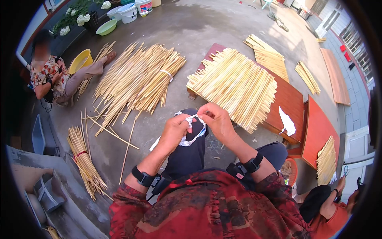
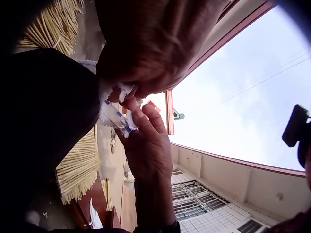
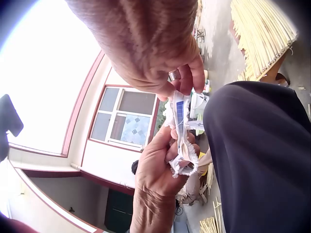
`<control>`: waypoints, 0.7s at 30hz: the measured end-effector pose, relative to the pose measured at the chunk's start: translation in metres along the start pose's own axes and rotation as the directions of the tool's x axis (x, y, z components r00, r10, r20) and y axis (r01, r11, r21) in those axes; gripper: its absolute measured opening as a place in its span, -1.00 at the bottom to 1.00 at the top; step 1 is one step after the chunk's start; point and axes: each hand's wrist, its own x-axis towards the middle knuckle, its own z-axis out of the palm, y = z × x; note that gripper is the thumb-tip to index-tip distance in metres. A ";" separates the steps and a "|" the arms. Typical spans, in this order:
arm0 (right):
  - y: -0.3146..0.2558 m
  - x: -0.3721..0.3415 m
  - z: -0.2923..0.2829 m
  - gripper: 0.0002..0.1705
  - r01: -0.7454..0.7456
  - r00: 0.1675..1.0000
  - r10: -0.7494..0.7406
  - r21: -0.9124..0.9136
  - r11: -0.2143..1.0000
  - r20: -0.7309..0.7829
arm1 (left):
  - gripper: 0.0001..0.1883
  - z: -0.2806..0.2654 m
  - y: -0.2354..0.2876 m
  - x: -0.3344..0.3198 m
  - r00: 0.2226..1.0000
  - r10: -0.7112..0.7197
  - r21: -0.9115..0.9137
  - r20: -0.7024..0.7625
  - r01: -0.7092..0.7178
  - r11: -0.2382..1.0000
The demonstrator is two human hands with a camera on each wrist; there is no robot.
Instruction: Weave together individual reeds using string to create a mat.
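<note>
Over the dark-trousered lap [image 1: 184, 159], I see left hand [image 1: 176, 129] gripping a frayed white strip [image 1: 195, 140], right hand [image 1: 218, 122] pinching its end, fingers curled on both. Ring [image 3: 173, 75] on right hand: right wrist view only. Further out, just head view gives me the orange basket [image 1: 294, 171] near right knee [image 1: 275, 153].

Home courtyard under open sky [image 2: 238, 82], concrete ground [image 1: 207, 30], tiled house wall [image 2: 214, 221], barred windows [image 2: 197, 196], potted white flowers [image 1: 83, 19]

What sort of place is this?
Probably a home's courtyard doubling as a workspace: open sky overhead, potted flowers, and bundled stalks lying on the ground.
</note>
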 end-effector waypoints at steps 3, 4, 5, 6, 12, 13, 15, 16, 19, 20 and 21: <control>0.001 -0.002 0.000 -0.88 0.101 0.993 -0.106 -0.093 0.991 -0.051 | -0.74 0.007 0.002 0.002 1.000 0.018 -0.054 0.006 -0.017 0.998; 0.001 -0.004 -0.002 -0.88 0.100 0.992 -0.107 -0.092 0.991 -0.069 | -0.74 0.009 0.006 0.002 1.000 0.018 -0.044 0.020 -0.017 0.999; 0.000 -0.005 -0.005 -0.89 0.090 0.993 -0.096 -0.086 0.992 -0.064 | -0.73 0.011 0.008 0.001 1.000 0.014 -0.071 -0.020 -0.015 0.997; 0.000 -0.006 -0.006 -0.89 0.078 0.995 -0.083 -0.081 0.994 -0.056 | -0.71 0.012 0.010 0.000 0.998 0.007 -0.102 -0.061 -0.014 0.995; -0.005 -0.008 -0.008 -0.87 0.158 0.985 -0.171 -0.250 0.955 -0.030 | -0.76 0.011 0.006 0.000 1.000 0.014 0.008 0.008 -0.014 1.000; -0.005 -0.008 -0.006 -0.87 0.156 0.985 -0.169 -0.247 0.956 -0.033 | -0.76 0.011 0.004 0.000 1.000 0.011 0.012 0.009 -0.011 1.000; -0.002 -0.005 -0.005 -0.86 0.131 0.988 -0.145 -0.190 0.973 -0.062 | -0.79 0.012 0.002 0.003 1.000 -0.022 0.031 -0.018 0.022 0.999; -0.002 -0.003 -0.006 -0.86 0.132 0.988 -0.145 -0.187 0.973 -0.055 | -0.79 0.011 0.002 0.002 0.999 -0.022 0.029 -0.026 0.023 0.999; 0.006 0.001 -0.007 -0.85 0.204 0.970 -0.235 -0.303 0.931 -0.069 | -0.80 0.010 0.003 0.002 0.999 -0.029 0.163 0.021 0.025 0.986; 0.015 0.003 -0.003 -0.85 0.213 0.970 -0.240 -0.313 0.926 -0.048 | -0.81 0.010 0.000 0.002 0.996 0.079 0.244 0.035 -0.085 0.966; 0.016 0.004 -0.001 -0.84 0.222 0.969 -0.244 -0.323 0.920 -0.027 | -0.81 0.010 -0.003 0.002 0.981 0.184 0.322 0.058 -0.193 0.927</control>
